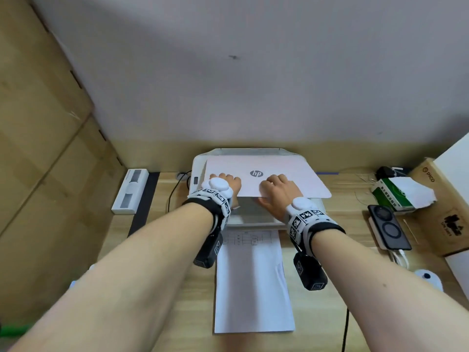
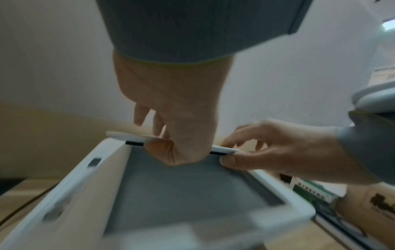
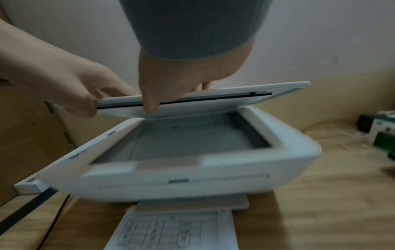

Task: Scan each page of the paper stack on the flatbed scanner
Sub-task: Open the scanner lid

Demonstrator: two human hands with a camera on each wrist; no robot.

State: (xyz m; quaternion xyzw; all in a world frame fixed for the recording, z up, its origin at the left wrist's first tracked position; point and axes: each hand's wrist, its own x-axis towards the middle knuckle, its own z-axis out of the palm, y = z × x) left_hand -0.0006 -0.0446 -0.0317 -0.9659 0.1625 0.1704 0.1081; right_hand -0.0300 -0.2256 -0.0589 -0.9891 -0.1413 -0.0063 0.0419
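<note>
A white HP flatbed scanner (image 1: 196, 171) stands at the back of the wooden table. Its lid (image 1: 266, 171) is tilted up a little at the front. My left hand (image 1: 228, 182) and right hand (image 1: 276, 189) both grip the lid's front edge, thumbs underneath and fingers on top. The left wrist view shows my left hand (image 2: 171, 128) and right hand (image 2: 256, 152) pinching the lid (image 2: 128, 136) above the grey glass (image 2: 188, 194). In the right wrist view the glass (image 3: 188, 140) looks bare. The paper stack (image 1: 253, 283) lies on the table in front of the scanner, a printed table on its top page (image 3: 177, 231).
To the right lie a dark phone-like device (image 1: 388, 224), a green-and-white box (image 1: 398, 193) and a brown cardboard box (image 1: 436, 207). A white oblong device (image 1: 130, 190) and a black cable (image 1: 175, 191) sit to the left. Cardboard panels line the left side.
</note>
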